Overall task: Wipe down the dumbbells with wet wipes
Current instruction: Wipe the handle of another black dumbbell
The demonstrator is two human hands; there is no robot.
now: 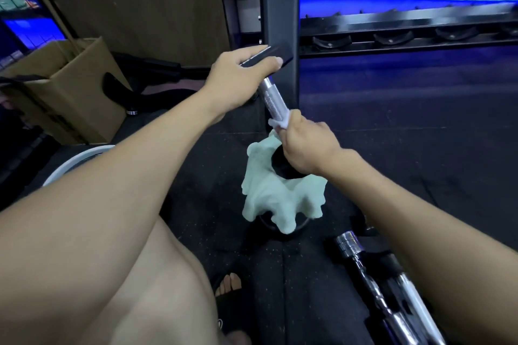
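The dumbbell (273,99) in my hands has a bright silver handle with a fine knurled pattern and black ends; the wet wipe (276,198) draped under it is pale mint green; the floor (392,126) is dark charcoal, flecked with tiny light specks; the rack (280,8) is matte black against vivid blue light; the cardboard box (73,86) is plain brown; the bars (372,283) by the floor's near right corner are shiny chrome.

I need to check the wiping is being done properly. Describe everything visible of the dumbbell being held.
The dumbbell stands tilted, with a knurled silver metal handle and black ends. The left hand grips its top end; the right hand wraps a wet wipe round the lower handle. Its bottom end rests on a pale green cloth.
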